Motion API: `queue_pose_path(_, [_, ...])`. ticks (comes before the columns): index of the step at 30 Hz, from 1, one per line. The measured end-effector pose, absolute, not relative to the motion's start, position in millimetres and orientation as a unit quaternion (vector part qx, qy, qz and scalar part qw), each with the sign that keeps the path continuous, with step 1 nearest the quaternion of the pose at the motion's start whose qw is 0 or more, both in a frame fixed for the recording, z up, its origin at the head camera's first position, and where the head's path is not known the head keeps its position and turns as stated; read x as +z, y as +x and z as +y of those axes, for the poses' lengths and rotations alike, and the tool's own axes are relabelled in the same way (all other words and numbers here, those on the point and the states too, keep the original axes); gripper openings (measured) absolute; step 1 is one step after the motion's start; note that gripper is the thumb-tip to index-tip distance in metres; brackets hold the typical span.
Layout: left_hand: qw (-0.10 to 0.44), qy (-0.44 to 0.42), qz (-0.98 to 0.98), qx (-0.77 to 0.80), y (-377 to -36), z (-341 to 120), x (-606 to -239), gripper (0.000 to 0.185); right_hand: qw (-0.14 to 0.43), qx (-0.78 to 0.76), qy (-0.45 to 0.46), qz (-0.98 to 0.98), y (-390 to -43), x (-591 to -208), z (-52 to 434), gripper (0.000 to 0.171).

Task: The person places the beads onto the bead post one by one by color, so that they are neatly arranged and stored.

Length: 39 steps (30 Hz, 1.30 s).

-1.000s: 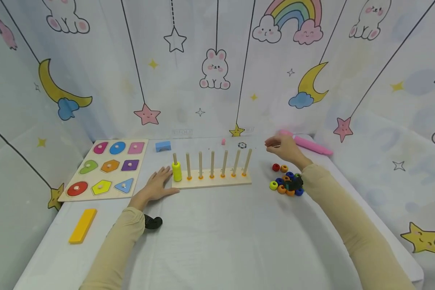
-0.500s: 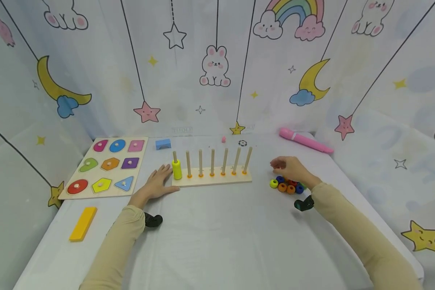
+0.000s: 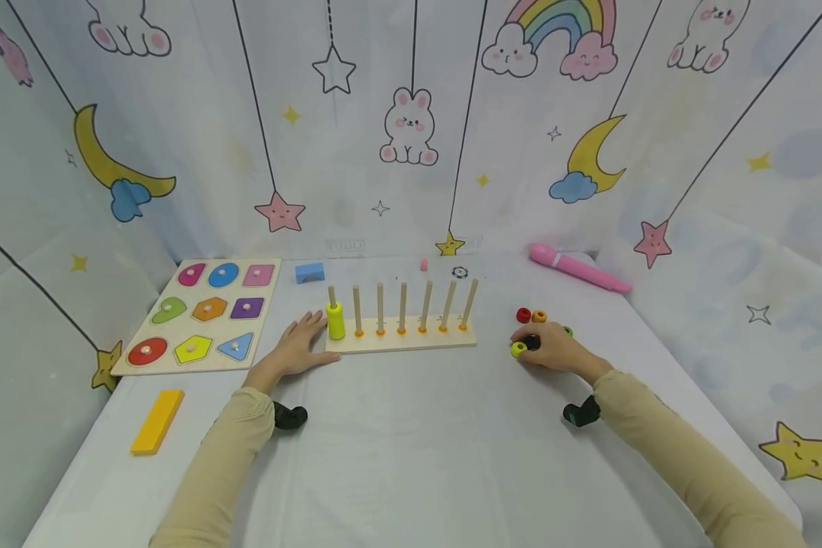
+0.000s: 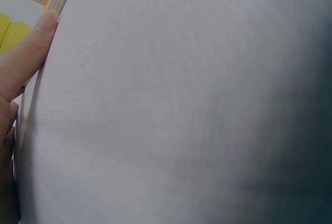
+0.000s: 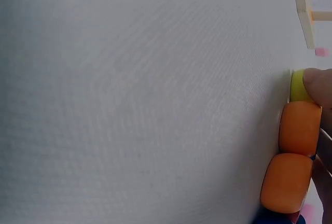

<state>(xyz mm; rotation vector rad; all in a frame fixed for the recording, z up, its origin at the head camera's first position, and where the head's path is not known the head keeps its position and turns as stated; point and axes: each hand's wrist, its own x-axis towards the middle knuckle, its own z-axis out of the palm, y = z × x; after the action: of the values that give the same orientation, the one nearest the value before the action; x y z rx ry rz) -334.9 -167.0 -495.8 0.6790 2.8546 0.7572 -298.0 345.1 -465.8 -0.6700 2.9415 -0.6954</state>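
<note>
My left hand (image 3: 294,348) lies with fingers spread on the white table, its thumb along the front left corner of the wooden peg board (image 3: 400,344). Several yellow beads (image 3: 335,323) are stacked on the board's leftmost peg; the other pegs carry none. At the right, my right hand (image 3: 555,346) reaches over a bead pile, thumb and fingers curled about a yellow bead (image 3: 517,349). A dark blue bead (image 3: 532,342) shows beside it. In the right wrist view the thumb presses that yellow bead, and two orange beads (image 5: 300,128) sit alongside. The palm hides most of the pile.
Behind the right hand lie a red bead (image 3: 524,314) and an orange bead (image 3: 539,316). A pink pen-shaped toy (image 3: 582,270) is at the back right. Shape puzzle board (image 3: 266,332), yellow block (image 3: 157,422) and blue block (image 3: 310,273) stand at the left.
My right hand has come down and toward me from behind the pile onto the yellow bead, uncovering the red and orange beads at the back. The left hand stays put.
</note>
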Motion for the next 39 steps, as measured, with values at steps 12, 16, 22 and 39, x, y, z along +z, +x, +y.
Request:
queue_pose_path(12, [0.055, 0.221, 0.941, 0.249, -336, -167, -498, 0.089, 0.000, -0.224, -0.231, 0.947, -310, -457, 337, 0.029])
queue_pose_path(16, [0.058, 0.219, 0.942, 0.249, -337, -166, -498, 0.090, 0.001, -0.251, -0.216, 0.944, -322, -440, 328, 0.030])
queue_pose_path(22, [0.062, 0.219, 0.941, 0.249, -336, -166, -498, 0.089, -0.012, -0.279, -0.180, 0.943, -342, -405, 311, 0.027])
queue_pose_path(39, [0.052, 0.219, 0.943, 0.245, -337, -168, -500, 0.089, -0.120, -0.330, -0.268, 0.897, -390, -352, 193, 0.024])
